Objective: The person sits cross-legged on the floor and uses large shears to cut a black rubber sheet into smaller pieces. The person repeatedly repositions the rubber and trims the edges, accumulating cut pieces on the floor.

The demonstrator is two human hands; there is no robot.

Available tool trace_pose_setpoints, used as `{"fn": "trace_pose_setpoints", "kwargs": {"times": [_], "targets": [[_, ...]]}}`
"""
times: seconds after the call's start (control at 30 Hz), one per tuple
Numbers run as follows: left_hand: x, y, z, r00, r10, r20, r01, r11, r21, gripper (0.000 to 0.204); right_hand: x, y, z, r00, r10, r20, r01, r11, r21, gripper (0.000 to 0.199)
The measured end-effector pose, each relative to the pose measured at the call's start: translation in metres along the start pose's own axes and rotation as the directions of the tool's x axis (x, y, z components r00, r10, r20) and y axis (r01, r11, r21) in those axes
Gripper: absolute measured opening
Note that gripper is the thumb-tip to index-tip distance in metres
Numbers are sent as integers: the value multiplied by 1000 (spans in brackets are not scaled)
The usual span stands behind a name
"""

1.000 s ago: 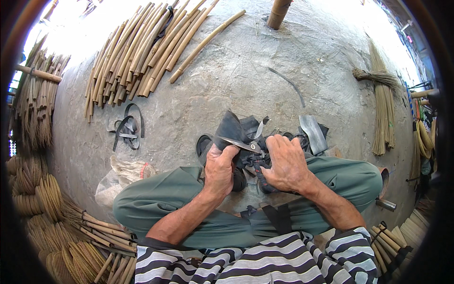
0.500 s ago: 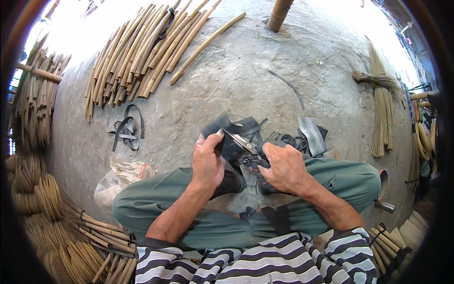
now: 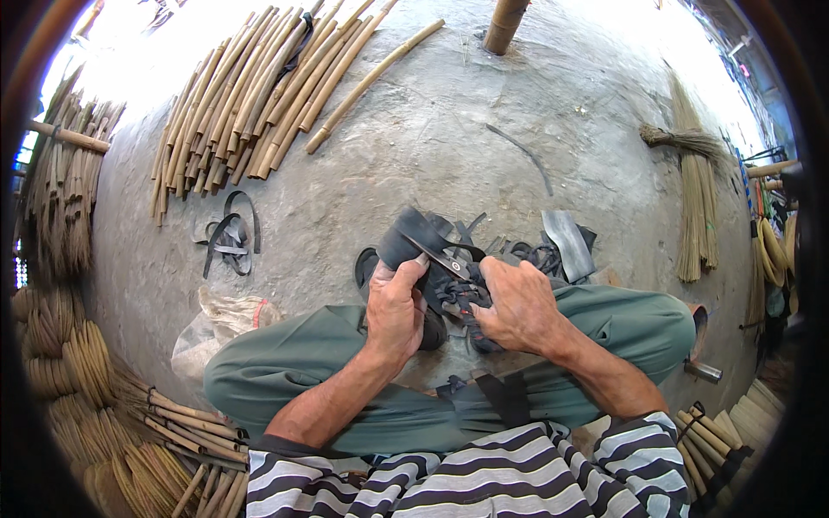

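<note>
Your left hand (image 3: 395, 309) has its fingers clamped on a black rubber strip (image 3: 414, 235), which sits over your lap, just above the crossed legs. Your right hand (image 3: 518, 304) has its fingers closed over a tangle of thin black strips (image 3: 458, 293) beside it. Judgement: the rubber looks light, soft and floppy, grippy rather than slick, not fragile; it will sag if held at one end, so take it near the fold where it curls. Bamboo sticks (image 3: 259, 95) lie well apart on the concrete floor (image 3: 414, 164); a metal blade (image 3: 568, 242) lies near your right hand
</note>
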State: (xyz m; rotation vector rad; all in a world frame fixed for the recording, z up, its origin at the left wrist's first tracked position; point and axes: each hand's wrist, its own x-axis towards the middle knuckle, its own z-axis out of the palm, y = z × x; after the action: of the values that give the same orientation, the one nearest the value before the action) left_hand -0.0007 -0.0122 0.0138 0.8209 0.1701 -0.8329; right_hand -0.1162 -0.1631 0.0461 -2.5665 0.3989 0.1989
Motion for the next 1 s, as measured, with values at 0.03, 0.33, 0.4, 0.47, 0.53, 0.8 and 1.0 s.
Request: {"fn": "trace_pose_setpoints", "kwargs": {"times": [0.03,0.33,0.4,0.47,0.53,0.8,1.0], "targets": [[1,1,0,1000,0,-17,0,999,33,21,0,0,-2,1000,-14,-3,14,1000,7,41],[22,21,-12,996,-88,21,89,993,-83,22,0,1,-1,1000,-12,22,12,1000,10,37],[22,23,-11,998,-37,-50,37,999,-15,27,2,2,-1,1000,-21,13,21,999,-25,38],[15,18,-6,994,99,55,-100,994,32,28,4,1,-1,993,-75,-89,73,997,-27,38],[7,6,2,987,147,57,-151,986,66,30,4,1,-2,987,-88,-131,80,995,-61,42],[2,-2,-3,999,28,29,-32,992,119,25,3,1,0,992,-62,-111,51,994,-99,47],[6,1,-6,1000,-10,19,7,992,126,23,0,1,-5,998,17,56,-17,1000,-1,38]]}}
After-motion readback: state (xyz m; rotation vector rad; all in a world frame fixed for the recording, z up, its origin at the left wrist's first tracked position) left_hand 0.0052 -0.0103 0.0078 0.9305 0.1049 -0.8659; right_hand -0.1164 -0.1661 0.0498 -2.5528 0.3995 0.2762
